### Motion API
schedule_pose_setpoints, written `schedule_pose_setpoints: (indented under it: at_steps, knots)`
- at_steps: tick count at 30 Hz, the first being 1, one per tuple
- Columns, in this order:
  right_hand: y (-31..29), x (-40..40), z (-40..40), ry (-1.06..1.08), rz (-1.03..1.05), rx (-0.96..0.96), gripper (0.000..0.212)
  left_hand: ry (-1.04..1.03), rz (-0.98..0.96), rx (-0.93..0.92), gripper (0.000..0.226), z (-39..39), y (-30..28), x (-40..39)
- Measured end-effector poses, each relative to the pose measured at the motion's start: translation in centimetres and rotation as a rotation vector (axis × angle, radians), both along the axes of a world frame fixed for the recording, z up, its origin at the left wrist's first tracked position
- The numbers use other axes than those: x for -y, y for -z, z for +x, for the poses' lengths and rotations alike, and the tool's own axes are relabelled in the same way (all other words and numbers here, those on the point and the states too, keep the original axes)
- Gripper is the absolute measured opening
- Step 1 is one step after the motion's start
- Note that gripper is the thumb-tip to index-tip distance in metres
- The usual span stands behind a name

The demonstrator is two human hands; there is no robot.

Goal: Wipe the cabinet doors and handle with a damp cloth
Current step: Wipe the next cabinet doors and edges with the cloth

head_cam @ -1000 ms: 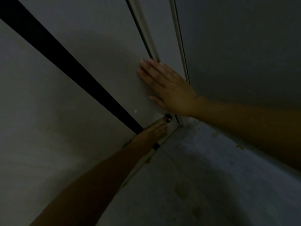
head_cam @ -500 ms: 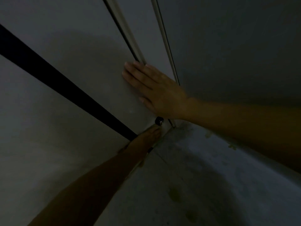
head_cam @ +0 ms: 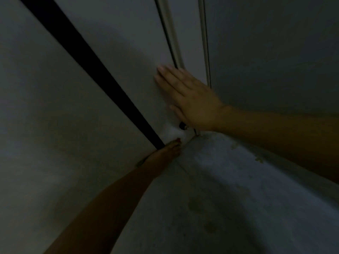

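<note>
Right hand (head_cam: 192,99) presses flat, fingers straight, on the pale cabinet door (head_cam: 117,76). Small dark knob (head_cam: 182,125) sits just below its heel. Left hand (head_cam: 165,153), lower at the door's bottom edge, is nearer the floor (head_cam: 229,198); its grip cannot be told, and no cloth is visible.

Between the earlier pictures and now almost nothing has changed on the cabinet door (head_cam: 128,85) itself. The right hand (head_cam: 190,99) has slid a little lower along the panel, so its palm now partly covers the small dark knob (head_cam: 182,125) that was fully visible before. The view has also swung, so the black strip (head_cam: 95,74) crosses the frame more steeply.
</note>
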State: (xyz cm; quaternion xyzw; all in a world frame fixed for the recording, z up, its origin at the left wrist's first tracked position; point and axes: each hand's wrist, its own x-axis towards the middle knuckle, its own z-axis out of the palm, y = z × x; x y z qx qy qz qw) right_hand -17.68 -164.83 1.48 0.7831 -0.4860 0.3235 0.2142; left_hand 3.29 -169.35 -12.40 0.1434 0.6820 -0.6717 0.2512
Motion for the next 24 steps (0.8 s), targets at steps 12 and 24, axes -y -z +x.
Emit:
schedule_pose_setpoints:
  at_steps: [12, 24]
  knots:
    - [-1.4, -2.5, 4.7, -0.073, 0.026, -0.207, 0.06, -0.498, 0.47, -0.419, 0.062, 9.3, -5.5, -3.3]
    - [-6.5, -1.9, 6.1, 0.031, -0.078, -0.032, 0.062, -0.246, 0.37, -0.915, 0.06, 10.3, -22.8, -4.2]
